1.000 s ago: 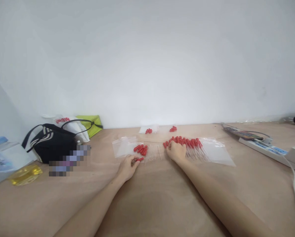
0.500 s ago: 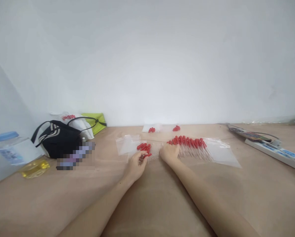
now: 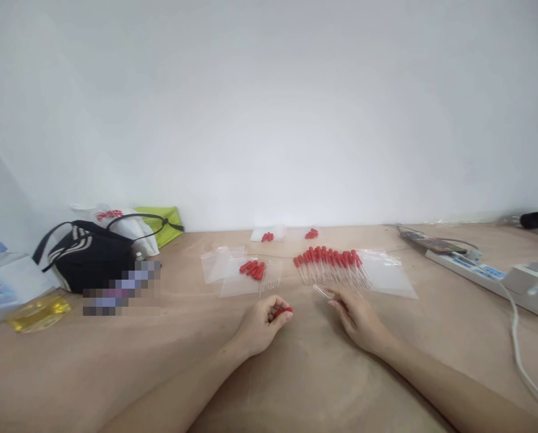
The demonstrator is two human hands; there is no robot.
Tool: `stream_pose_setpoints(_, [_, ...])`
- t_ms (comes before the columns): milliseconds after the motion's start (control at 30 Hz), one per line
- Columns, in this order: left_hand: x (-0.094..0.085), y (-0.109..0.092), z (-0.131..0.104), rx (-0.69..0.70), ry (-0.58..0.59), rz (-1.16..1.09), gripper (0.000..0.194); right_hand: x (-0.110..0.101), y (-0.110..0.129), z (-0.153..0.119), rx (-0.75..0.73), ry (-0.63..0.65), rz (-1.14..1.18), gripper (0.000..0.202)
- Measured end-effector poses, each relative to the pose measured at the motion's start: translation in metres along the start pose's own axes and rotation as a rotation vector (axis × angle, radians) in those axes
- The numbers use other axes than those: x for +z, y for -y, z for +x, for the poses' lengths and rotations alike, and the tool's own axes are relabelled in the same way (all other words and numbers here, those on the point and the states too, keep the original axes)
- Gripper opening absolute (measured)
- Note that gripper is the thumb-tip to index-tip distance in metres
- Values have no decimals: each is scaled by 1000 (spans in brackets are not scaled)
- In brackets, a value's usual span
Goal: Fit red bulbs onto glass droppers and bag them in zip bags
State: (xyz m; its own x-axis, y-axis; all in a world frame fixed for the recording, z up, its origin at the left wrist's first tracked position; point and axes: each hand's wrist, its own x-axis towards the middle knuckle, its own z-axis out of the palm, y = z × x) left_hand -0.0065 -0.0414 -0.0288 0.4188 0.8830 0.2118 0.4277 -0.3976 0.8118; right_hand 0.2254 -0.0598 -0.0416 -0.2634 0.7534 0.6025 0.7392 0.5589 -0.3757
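Observation:
My left hand (image 3: 266,325) is closed on a red rubber bulb (image 3: 283,311), near the middle of the table. To its right, my right hand (image 3: 357,316) pinches a thin clear tube (image 3: 321,291), whose free end points up and left. Beyond my left hand, loose red bulbs (image 3: 253,269) and a row of clear tubes (image 3: 272,281) lie on clear plastic bags (image 3: 232,279). A row of droppers with red bulbs (image 3: 332,257) lies beyond my right hand, its right end beside another clear bag (image 3: 390,276).
Two small heaps of red bulbs (image 3: 267,237) lie near the wall. A black bag (image 3: 91,258), a green box (image 3: 163,225) and a bottle of yellow liquid (image 3: 38,313) stand left. On the right are a phone (image 3: 435,243), a power strip (image 3: 471,270) and a white cable (image 3: 516,337).
Both hands have moved back from the rows towards me. My right hand has moved right and now holds a clear tube. The view has shifted slightly to the right.

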Motion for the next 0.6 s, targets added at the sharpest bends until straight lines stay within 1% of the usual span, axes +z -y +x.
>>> stream_pose_setpoints(133, [-1, -6, 0, 3, 29, -63, 11, -4, 13, 6, -36, 78, 8, 20])
stream_pose_setpoints(267, [-1, -6, 1, -4, 34, -155, 10, -2, 23, 10, -83, 157, 17, 20])
stream_pose_setpoints(400, [0, -5, 2, -2, 47, -229, 10, -3, 27, 9, -111, 179, 7, 19])
stream_pose_setpoints(600, [0, -7, 1, -7, 50, -233, 9, -2, 34, 11, -141, 213, 18, 19])
